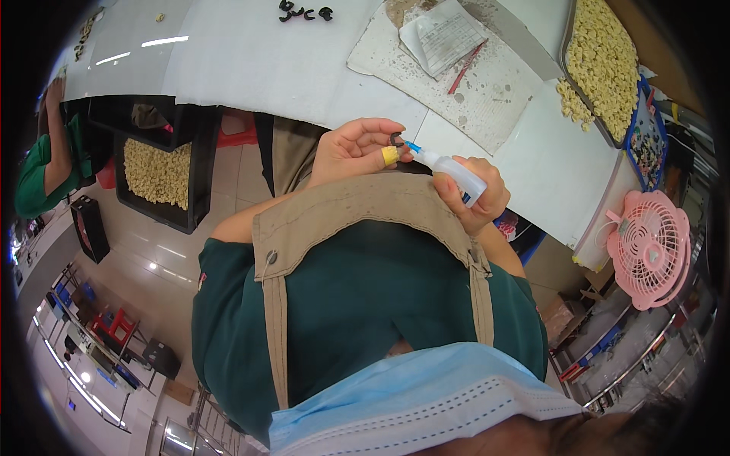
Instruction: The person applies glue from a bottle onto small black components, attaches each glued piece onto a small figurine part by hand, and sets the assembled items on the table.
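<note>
My left hand (353, 149) pinches a small dark curved piece (395, 139) just over the near edge of the white table. Yellow tape (390, 156) is wrapped round the tip of one of its digits. In my right hand (487, 196) is a translucent white squeeze bottle (449, 169), tilted with its nozzle pointing up and left. Its blue tip (414, 147) is at the dark piece; whether the two touch is too small to tell. Several similar black curved pieces (306, 13) lie at the far side of the table.
A stained white board (464, 106) carries papers (443, 42) and a red pen-like stick (467, 68). At the right are a tray of small cream-coloured pieces (604, 53), a blue basket (646, 140) and a pink fan (650, 247). A black crate (199, 186) and another person's arm (55, 144) are at left.
</note>
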`<action>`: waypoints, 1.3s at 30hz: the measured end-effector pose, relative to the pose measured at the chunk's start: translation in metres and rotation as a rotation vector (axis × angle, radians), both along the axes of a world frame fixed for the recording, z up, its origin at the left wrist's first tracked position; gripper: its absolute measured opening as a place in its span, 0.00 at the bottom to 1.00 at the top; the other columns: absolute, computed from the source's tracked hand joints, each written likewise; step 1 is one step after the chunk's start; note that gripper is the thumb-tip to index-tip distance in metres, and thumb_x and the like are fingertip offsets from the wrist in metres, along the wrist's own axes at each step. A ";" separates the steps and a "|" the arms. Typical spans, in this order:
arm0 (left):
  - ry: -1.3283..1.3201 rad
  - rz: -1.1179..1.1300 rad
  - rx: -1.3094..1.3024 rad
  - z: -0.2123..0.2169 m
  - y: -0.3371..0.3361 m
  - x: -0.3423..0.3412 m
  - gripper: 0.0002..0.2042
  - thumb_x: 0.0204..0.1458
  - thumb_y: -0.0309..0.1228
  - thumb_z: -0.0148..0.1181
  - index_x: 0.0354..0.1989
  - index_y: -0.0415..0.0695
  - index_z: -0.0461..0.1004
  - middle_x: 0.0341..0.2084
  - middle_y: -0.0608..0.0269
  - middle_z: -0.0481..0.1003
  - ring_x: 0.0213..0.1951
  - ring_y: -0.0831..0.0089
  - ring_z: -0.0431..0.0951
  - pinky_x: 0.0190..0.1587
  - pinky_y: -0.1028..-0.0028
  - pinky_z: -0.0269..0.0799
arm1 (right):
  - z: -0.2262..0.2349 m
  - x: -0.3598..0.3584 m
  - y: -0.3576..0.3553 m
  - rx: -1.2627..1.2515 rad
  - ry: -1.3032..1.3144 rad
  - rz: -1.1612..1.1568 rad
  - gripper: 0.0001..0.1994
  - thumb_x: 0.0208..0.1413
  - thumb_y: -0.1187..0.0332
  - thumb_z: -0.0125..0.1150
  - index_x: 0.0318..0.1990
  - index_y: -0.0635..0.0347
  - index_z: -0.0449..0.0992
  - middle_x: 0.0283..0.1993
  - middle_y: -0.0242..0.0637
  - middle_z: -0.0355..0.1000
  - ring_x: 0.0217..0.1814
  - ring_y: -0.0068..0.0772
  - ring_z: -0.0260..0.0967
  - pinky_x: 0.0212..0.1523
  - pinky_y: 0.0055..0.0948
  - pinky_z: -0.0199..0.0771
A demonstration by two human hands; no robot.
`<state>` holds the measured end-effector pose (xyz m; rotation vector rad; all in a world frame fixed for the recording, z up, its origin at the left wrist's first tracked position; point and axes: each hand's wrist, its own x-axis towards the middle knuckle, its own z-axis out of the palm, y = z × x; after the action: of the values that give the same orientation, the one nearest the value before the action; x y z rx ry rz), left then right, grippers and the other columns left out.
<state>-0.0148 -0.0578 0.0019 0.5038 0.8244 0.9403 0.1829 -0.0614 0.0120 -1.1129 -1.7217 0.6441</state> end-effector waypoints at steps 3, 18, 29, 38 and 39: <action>0.014 0.000 0.001 0.002 0.000 0.001 0.15 0.50 0.17 0.52 0.47 0.34 0.65 0.38 0.54 0.73 0.41 0.71 0.75 0.44 0.78 0.72 | 0.000 -0.001 0.000 0.012 0.054 -0.010 0.13 0.36 0.72 0.69 0.30 0.65 0.71 0.19 0.36 0.69 0.15 0.25 0.64 0.16 0.19 0.61; 0.003 0.045 0.122 -0.007 -0.002 0.001 0.14 0.50 0.16 0.51 0.46 0.34 0.65 0.39 0.55 0.72 0.42 0.71 0.75 0.45 0.77 0.71 | 0.001 0.006 -0.004 0.055 0.021 0.011 0.15 0.35 0.71 0.70 0.31 0.65 0.71 0.21 0.37 0.70 0.16 0.28 0.65 0.18 0.21 0.64; 0.051 0.057 0.122 -0.006 -0.001 0.002 0.13 0.49 0.17 0.52 0.45 0.34 0.66 0.38 0.55 0.73 0.42 0.72 0.75 0.45 0.77 0.71 | 0.000 0.004 -0.005 0.053 -0.042 -0.008 0.14 0.33 0.71 0.70 0.29 0.64 0.72 0.20 0.38 0.70 0.17 0.29 0.66 0.17 0.22 0.64; 0.011 0.055 0.114 -0.006 -0.001 0.001 0.13 0.49 0.16 0.51 0.45 0.33 0.66 0.38 0.54 0.73 0.42 0.69 0.75 0.47 0.74 0.71 | 0.002 0.003 -0.004 -0.015 0.056 -0.043 0.13 0.38 0.72 0.67 0.31 0.65 0.71 0.21 0.37 0.69 0.17 0.24 0.65 0.19 0.20 0.64; 0.013 0.058 0.122 -0.007 -0.001 0.001 0.13 0.49 0.16 0.51 0.45 0.33 0.66 0.38 0.54 0.73 0.42 0.69 0.75 0.46 0.75 0.71 | 0.003 0.003 -0.002 -0.020 0.055 -0.045 0.13 0.38 0.72 0.67 0.31 0.65 0.71 0.21 0.37 0.69 0.17 0.24 0.65 0.19 0.20 0.64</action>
<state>-0.0138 -0.0584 -0.0047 0.5947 0.7996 1.0468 0.1858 -0.0632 0.0148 -1.1346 -1.6419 0.6600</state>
